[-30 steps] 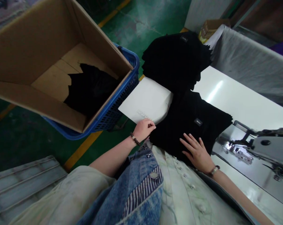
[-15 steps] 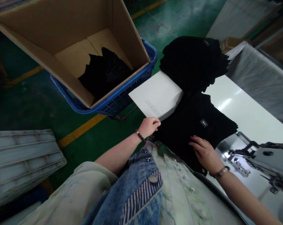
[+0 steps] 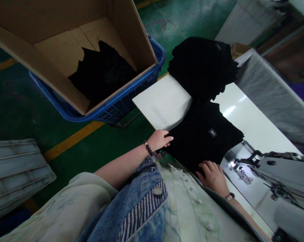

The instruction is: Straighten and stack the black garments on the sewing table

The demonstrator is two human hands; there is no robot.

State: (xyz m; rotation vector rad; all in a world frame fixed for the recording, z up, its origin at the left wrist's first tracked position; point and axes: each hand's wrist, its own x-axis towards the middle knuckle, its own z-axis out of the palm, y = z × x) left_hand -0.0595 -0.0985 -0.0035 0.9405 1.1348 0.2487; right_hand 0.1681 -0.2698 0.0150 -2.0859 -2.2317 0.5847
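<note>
Head view: near cloth (image 3: 197, 131) lies on the table (image 3: 257, 121), just beyond my fingers, label (image 3: 212, 133) facing up. My left hand (image 3: 161, 139) is at its left edge, fingers loosely bent, thumb close to them; can't tell if they pinch the edge. My right hand (image 3: 213, 175) is at the near edge, fingers half curled, tips on the cloth; can't tell if they grip. Far stack (image 3: 202, 67) sits just past near cloth. Sewing machine (image 3: 283, 171) right; box (image 3: 126, 37) in basket (image 3: 126, 106) left.
</note>
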